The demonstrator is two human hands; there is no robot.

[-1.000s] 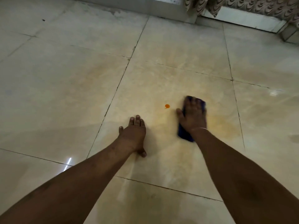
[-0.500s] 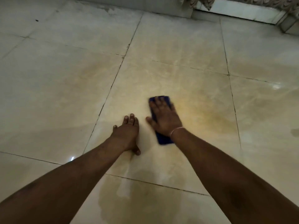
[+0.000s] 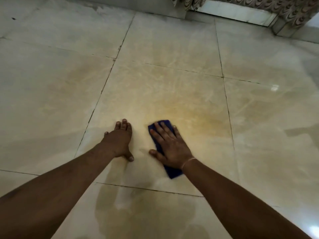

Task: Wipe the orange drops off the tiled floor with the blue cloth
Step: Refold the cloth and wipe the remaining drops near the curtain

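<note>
A folded blue cloth (image 3: pixel 173 172) lies flat on the glossy beige tiled floor (image 3: pixel 169 80). My right hand (image 3: pixel 170 147) presses down on it with fingers spread, covering most of it; only its far end and near corner show. My left hand (image 3: pixel 120 141) rests palm-down on the same tile, a short way left of the cloth, holding nothing. No orange drop shows on the floor. A faint orange-yellow smear (image 3: pixel 195 118) tints the tile just beyond and right of the cloth.
Dark grout lines cross the floor. A low wall base (image 3: pixel 155 6) runs along the far edge, and patterned fabric (image 3: pixel 284 6) hangs at the far right. A wet sheen (image 3: pixel 120 200) marks the tile near my arms.
An orange drop showed left of the cloth a second ago. My right hand slid the cloth left over that spot, and the drop is gone. My left hand stayed planted.
</note>
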